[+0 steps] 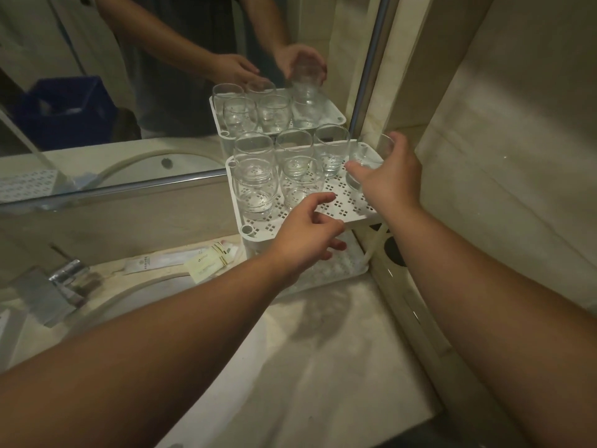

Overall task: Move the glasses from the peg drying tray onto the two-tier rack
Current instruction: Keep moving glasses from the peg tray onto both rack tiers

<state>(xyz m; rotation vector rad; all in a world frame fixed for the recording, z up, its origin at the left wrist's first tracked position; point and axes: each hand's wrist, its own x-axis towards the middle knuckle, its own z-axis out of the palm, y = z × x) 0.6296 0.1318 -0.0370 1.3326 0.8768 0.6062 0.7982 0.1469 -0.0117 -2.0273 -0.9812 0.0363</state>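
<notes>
Gripping a half-hidden glass, right hand over rack.

Six clear glasses on show at centre frame: five standing on the white rack, one gripped in a hand. Two hands reach in from below. Two small packets at lower left.

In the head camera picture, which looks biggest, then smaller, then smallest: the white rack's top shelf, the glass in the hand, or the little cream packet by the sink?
1. Top shelf of the white rack: clearly biggest.
2. and 3. Glass in the right hand and cream packet: they look about alike. The hand hides part of the glass, so I won't rank them.
</notes>
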